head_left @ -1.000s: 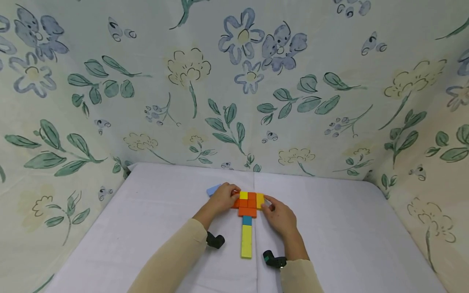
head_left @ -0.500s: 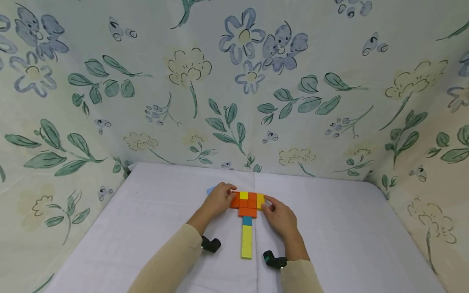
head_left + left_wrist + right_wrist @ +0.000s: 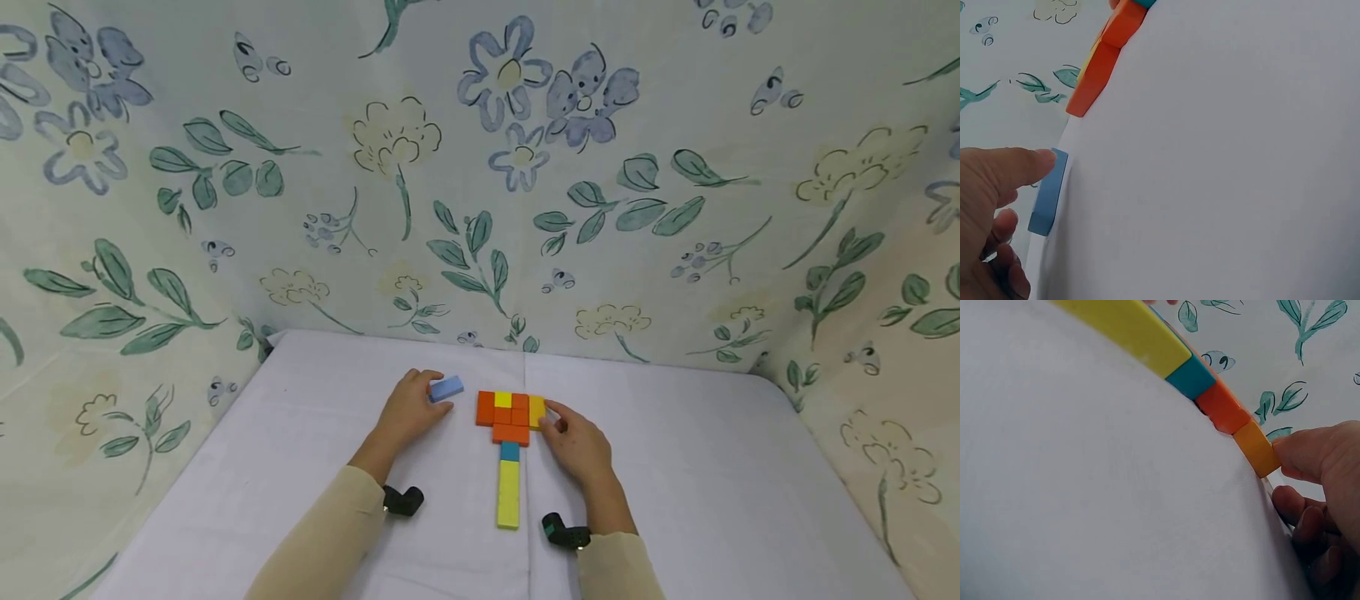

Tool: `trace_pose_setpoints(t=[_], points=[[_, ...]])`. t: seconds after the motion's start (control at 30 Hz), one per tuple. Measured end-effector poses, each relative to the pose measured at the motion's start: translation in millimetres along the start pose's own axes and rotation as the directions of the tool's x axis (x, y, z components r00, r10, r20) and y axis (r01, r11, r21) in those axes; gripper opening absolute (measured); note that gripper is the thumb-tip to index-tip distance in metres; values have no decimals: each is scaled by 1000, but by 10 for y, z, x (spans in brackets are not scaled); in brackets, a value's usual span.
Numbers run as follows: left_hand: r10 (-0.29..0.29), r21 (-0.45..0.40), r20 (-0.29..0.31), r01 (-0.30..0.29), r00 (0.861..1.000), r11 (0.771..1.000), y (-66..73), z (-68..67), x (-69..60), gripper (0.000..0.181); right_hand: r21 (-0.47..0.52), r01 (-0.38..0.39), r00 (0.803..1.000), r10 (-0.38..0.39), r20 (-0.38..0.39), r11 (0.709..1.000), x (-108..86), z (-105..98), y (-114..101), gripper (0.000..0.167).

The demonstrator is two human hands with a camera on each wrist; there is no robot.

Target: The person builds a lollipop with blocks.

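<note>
In the head view, a light blue block [image 3: 447, 388] lies on the white cloth at left. My left hand [image 3: 408, 408] straddles its left end, thumb on the near side, fingers beyond. In the left wrist view the thumb tip overlaps the blue block [image 3: 1049, 194]; firm contact cannot be told. My right hand [image 3: 581, 442] rests its thumb and index finger against the right side of the orange-yellow block [image 3: 536, 412]. That block borders several orange blocks [image 3: 511, 434] and a small yellow block [image 3: 503, 400]. Below them run a teal block [image 3: 510, 451] and a long yellow-green block [image 3: 508, 495].
A white cloth [image 3: 675, 475] covers the table. Floral fabric [image 3: 480, 167] rises behind it and at both sides. Each wrist wears a black device, one on the left [image 3: 405, 501] and one on the right [image 3: 564, 532].
My left hand has left the orange block at the arrangement's left side and moved left to the blue block. My right hand has stayed at the orange-yellow block. The view has shifted slightly.
</note>
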State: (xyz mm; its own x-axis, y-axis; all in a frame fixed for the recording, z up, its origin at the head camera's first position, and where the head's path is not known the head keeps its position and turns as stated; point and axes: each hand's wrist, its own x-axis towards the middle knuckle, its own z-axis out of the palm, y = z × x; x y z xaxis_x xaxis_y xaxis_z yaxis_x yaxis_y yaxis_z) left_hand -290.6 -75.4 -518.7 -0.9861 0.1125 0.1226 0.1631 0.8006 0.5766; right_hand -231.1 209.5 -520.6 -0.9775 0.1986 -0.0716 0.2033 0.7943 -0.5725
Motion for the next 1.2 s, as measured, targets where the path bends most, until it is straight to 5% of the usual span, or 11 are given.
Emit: trace_pose_setpoints(t=[0.33,1.2], points=[[-103,-27,23,104,994,994,-67,-127,-6,45,3,-6,1000,6,-5,1000,28,2,22,50],[-87,-153,-1,86,996,984,-161,-20,-33,34,-1,1,1000,-1,-2,1000,21,8,16,50]])
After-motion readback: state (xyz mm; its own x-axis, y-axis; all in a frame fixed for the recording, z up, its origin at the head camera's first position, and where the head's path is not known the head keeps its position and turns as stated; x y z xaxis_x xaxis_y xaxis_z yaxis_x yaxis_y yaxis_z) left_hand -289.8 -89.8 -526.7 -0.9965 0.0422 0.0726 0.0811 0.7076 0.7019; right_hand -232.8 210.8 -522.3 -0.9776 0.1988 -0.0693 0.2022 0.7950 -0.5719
